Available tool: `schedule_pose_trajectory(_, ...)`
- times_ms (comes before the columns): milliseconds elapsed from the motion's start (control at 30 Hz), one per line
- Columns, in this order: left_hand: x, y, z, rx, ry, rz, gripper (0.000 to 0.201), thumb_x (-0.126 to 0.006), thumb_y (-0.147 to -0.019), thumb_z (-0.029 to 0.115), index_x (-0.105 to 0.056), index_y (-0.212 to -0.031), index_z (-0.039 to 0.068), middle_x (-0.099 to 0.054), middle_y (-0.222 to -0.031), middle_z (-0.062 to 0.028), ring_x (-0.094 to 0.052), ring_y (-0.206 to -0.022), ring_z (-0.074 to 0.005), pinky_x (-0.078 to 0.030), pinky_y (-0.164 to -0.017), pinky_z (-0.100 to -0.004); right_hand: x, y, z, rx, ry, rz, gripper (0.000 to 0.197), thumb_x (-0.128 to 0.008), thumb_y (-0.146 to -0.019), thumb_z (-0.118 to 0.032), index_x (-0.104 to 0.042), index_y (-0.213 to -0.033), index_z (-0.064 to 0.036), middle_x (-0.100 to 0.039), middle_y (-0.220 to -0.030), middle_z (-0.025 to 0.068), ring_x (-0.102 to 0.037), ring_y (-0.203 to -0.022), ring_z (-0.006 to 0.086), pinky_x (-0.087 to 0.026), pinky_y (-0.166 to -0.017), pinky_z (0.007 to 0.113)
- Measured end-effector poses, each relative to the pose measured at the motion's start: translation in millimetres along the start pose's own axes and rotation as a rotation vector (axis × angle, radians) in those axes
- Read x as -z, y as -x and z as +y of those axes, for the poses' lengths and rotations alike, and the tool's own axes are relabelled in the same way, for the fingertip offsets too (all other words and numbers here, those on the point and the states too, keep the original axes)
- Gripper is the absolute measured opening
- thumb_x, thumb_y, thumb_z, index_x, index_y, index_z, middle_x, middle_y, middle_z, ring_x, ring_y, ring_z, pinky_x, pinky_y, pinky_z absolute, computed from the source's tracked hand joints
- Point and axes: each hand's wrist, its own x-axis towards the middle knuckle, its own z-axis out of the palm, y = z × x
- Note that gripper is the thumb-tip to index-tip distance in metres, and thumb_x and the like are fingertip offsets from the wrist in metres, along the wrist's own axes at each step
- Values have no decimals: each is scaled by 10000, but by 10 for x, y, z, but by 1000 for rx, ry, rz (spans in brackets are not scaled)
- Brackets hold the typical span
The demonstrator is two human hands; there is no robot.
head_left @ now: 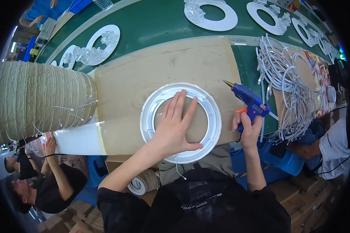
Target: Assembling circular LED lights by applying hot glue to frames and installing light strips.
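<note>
**Nozzle right of the ring, aimed past its far rim**

Nearest me, a short white wire [177, 167] hangs off the ring's near edge towards my lap. The ring [214, 124] itself lies flat in front of me, being round with no long axis to mind. My left hand [171, 132] is the nearer one, spread over it: that grip is released, fingers fanned towards the far side, thumb pointing right, clasping nothing. I judge it is steadying the ring, though how hard it presses I cannot tell.

My right grip [249, 126] is clenched round the handle of the glue gun [249, 100], by the orange trigger [242, 110]. From that grip, the ring lies to the left. The gun's long axis slants forward and left, so its brass nozzle [228, 83] sits just beside the ring, apart from it, about level with the far rim. As I judge it, bringing nozzle and ring together would take a leftward shift and a turn back towards me. I cannot tell the nozzle's height.

Beneath is cardboard [163, 62] on the green tabletop [245, 62]. A ribbed cylinder [42, 101] lies left, loose wires [280, 77] right; farthest off, more white rings [221, 24] bear clear plastic [194, 13].
</note>
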Motion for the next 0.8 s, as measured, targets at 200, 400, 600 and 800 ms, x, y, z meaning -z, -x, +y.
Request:
schedule_pose_trajectory(200, 86, -63, 59, -8, -26, -31, 1115, -867, -575, 456, -333, -1493, 119, -195, -1482, -369, -218, -1392, -503, -239, -1114, -573, -8, -4, -17, -13, -24, 6, 157, -518, -963, -129, -463, -1051, -10, -515, -715, 70, -528, -563, 152, -442, -502, 283)
schedule_pose_trajectory(400, 137, -124, 128, -4, -130, -90, 1049, -869, -577, 442, -392, -1474, 181, -212, -1457, -390, -253, -1365, -518, -266, -1102, -549, -50, -8, -44, -39, -71, 40, 119, -529, -950, -89, -514, -906, 21, -552, -713, 78, -540, -582, 141, -446, -522, 275)
schedule_pose_trajectory(600, 148, -155, 178, 10, -137, -102, 1004, -867, -588, 425, -420, -1455, 190, -219, -1446, -403, -261, -1356, -528, -274, -1094, -548, -23, -1, -33, -52, -66, 28, 121, -537, -947, -93, -514, -921, 23, -554, -715, 78, -543, -584, 144, -448, -522, 277)
schedule_pose_trajectory(800, 148, -171, 197, -9, -136, -112, 963, -880, -574, 405, -460, -1421, 225, -225, -1436, -426, -261, -1358, -545, -278, -1088, -577, -20, 2, -33, -36, -8, 15, 146, -514, -960, -120, -460, -1030, -4, -521, -723, 79, -530, -570, 153, -442, -509, 286)
